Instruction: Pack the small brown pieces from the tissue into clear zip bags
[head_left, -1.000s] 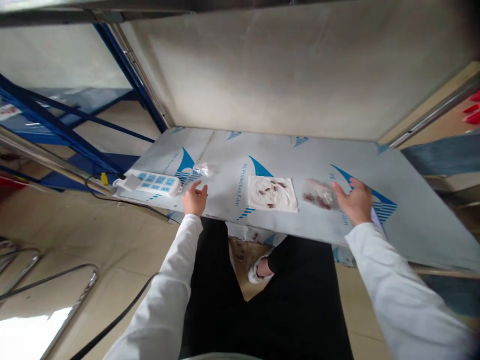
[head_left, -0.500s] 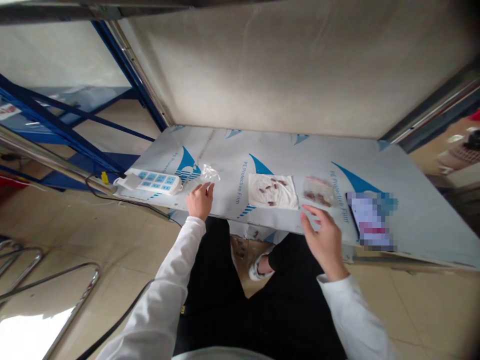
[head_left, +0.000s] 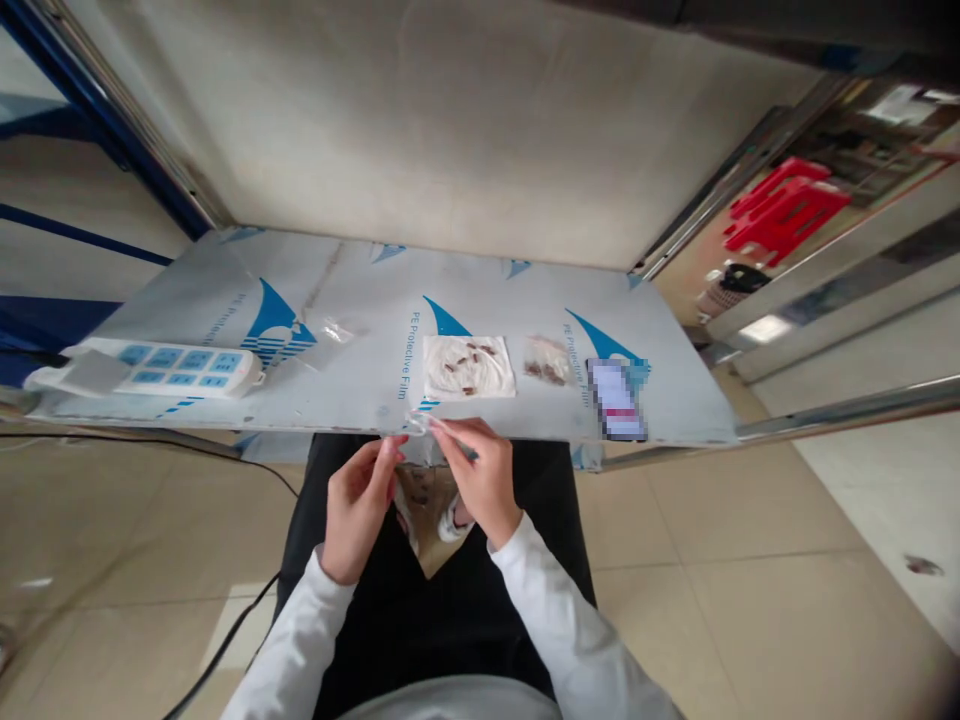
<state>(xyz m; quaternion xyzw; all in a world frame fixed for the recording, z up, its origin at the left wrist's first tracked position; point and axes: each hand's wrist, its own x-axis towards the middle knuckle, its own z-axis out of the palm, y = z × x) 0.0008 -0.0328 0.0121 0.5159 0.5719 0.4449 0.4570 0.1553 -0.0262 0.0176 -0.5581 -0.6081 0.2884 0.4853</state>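
Just over the front edge of the table point(head_left: 390, 280), my hands are close together around a small clear plastic bag point(head_left: 420, 424). My right hand point(head_left: 484, 475) pinches one side of it between thumb and fingers. On the other side, my left hand point(head_left: 356, 505) is closed, thumb against fingertips, at the bag's edge. The bag is see-through, so its outline is hard to make out. Beyond my hands lies a white paper tissue point(head_left: 450, 380) with several small dark brown pieces point(head_left: 471, 358) scattered on it. A zip bag point(head_left: 546, 360) to its right contains similar brown pieces.
A white power strip point(head_left: 187, 370) lies at the table's left end. Another piece of crumpled clear plastic point(head_left: 337, 330) rests between it and the tissue. A phone point(head_left: 616, 398) with a blurred screen lies to the right. A wall point(head_left: 450, 130) rises behind the table.
Both hands have come together in front of the tissue, and clear plastic now shows between them. My left hand has left the table's left part. The view has turned to the right.
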